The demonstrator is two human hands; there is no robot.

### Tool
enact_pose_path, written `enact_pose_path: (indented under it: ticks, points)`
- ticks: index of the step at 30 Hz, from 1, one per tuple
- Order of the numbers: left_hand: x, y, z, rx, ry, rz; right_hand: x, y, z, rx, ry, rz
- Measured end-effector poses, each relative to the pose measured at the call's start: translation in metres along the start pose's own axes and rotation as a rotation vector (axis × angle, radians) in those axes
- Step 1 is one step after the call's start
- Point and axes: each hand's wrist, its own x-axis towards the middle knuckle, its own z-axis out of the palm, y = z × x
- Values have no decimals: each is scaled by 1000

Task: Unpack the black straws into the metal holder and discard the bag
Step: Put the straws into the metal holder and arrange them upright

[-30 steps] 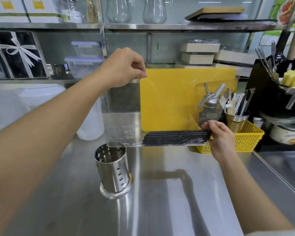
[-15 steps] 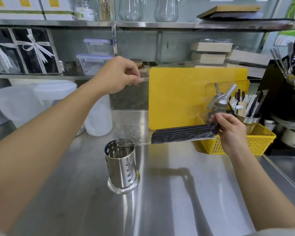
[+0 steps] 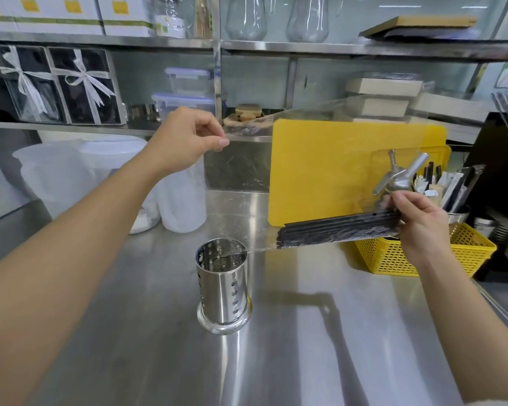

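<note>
The unpacking step is in hand; the black straws are gripped at their far end, through or at the bag, by the right hand, whose fingers are clamped on the bundle; the bundle is held roughly level above the steel counter, just in front of the yellow cutting board and beside the yellow basket. The clear bag is pinched at its open edge by the left hand, thumb and forefinger closed on the film, and is stretched up and away from the straws; whether the straws are wholly free of the film cannot be told, since it is transparent. The metal holder stands upright and empty on the counter, below the loose end of the bundle and apart from it.

By judgement, the next move calls for the bag to be drawn fully clear, the bundle to be tipped upright, and its free end to be guided into the holder's mouth without straws being scattered.

Against the earlier frames, the left hand is seen lower and further left, the bag is pulled out longer, and the straws are tilted slightly more; the holder is unmoved.
</note>
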Motion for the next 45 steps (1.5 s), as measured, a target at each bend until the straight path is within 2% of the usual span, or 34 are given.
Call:
enact_pose_path:
  ticks: [16,27,45]
  points:
    - [-17,-39,-9,-78,47,-85,19,-11,18,-19,-23,-2]
    - [-28,-51,-8,-158,84,-127,22,-27,36,-130,-26,-16]
    - [-60,-96,-10,-163,228,-305,35,-50,90,-246,-185,-80]
